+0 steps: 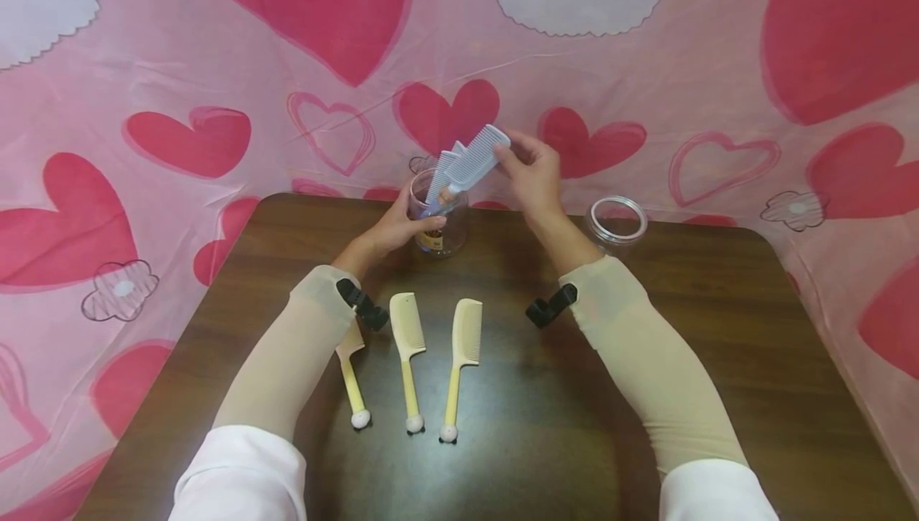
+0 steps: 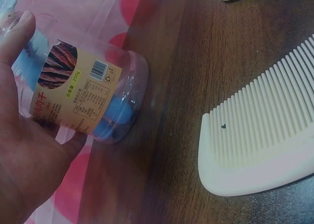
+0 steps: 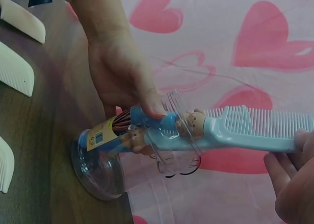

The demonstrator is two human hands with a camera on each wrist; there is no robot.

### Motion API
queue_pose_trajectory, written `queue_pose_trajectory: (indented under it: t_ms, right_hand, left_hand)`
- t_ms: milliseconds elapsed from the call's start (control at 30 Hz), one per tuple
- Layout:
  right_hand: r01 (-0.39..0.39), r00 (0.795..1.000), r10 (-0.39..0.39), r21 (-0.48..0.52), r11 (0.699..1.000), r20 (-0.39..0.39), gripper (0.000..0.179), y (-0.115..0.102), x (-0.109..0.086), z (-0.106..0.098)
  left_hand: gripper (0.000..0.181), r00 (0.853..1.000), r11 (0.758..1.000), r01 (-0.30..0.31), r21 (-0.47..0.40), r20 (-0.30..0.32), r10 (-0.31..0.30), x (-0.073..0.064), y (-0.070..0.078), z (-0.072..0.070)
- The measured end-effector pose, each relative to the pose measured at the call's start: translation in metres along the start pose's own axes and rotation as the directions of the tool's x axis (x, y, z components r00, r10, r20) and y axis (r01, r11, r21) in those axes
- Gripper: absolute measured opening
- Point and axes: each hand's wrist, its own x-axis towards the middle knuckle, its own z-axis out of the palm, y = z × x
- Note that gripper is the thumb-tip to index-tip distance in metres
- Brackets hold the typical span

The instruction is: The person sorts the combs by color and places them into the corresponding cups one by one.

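My left hand [image 1: 399, 224] grips a clear plastic jar [image 2: 133, 82] with a printed label, fingers and thumb wrapped round its side. At least one light blue comb [image 1: 439, 178] stands in the jar, teeth above the rim. With my right hand [image 1: 534, 170] I pinch the end of another light blue comb [image 3: 260, 141]. That comb slants over the jar's mouth, its small brown animal-head ornament [image 3: 196, 122] at the rim. Blue handles show through the jar wall.
Cream combs with yellow handles lie on the brown table nearer me: a left one [image 1: 350, 377] partly under my sleeve, a middle one [image 1: 408, 329] and a right one [image 1: 468, 329]. A clear round container or lid [image 1: 617, 219] sits at back right. Behind hangs a pink heart-patterned cloth [image 1: 459, 50].
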Motion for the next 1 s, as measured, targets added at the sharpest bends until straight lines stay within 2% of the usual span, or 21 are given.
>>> queue_pose_trajectory:
  t_ms: [267,567,700,800,867,933,1000]
  right_hand:
    - [-0.01,0.998,0.015,-0.076,0.997,0.065,0.039,-0.001,0.0,-0.003]
    - [-0.014,0.998,0.012,0.025,1.0,0.062,0.037,0.006,0.0,-0.017]
    - [-0.001,0.996,-0.001,0.014,1.0,0.086,0.037,0.004,-0.002,-0.023]
    - [0.021,0.991,-0.016,-0.038,0.999,0.133,0.039,0.002,-0.004,-0.028]
    - [0.043,0.984,-0.022,-0.117,0.992,0.176,0.04,0.0,-0.006,-0.032]
    - [0.072,0.973,-0.02,-0.221,0.973,0.23,0.044,-0.002,-0.009,-0.039]
    - [0.102,0.957,-0.001,-0.332,0.938,0.289,0.049,-0.004,-0.012,-0.046]
  left_hand:
    - [0.088,1.0,1.0,-0.016,-0.013,0.009,0.016,0.0,-0.001,0.001]
    - [0.088,1.0,1.0,0.0,-0.012,0.016,0.0,-0.002,0.004,0.001]
    - [0.09,0.999,0.999,0.016,-0.035,0.031,-0.015,-0.004,0.011,0.001]
    - [0.091,0.999,0.999,0.029,-0.042,0.036,-0.028,-0.005,0.015,0.001]
    - [0.092,0.999,0.999,0.035,-0.037,0.035,-0.034,-0.005,0.015,0.001]
    - [0.092,0.999,0.999,0.037,-0.027,0.027,-0.036,-0.004,0.012,0.0]
    - [0.091,0.999,0.999,0.032,-0.018,0.02,-0.031,-0.002,0.008,0.0]
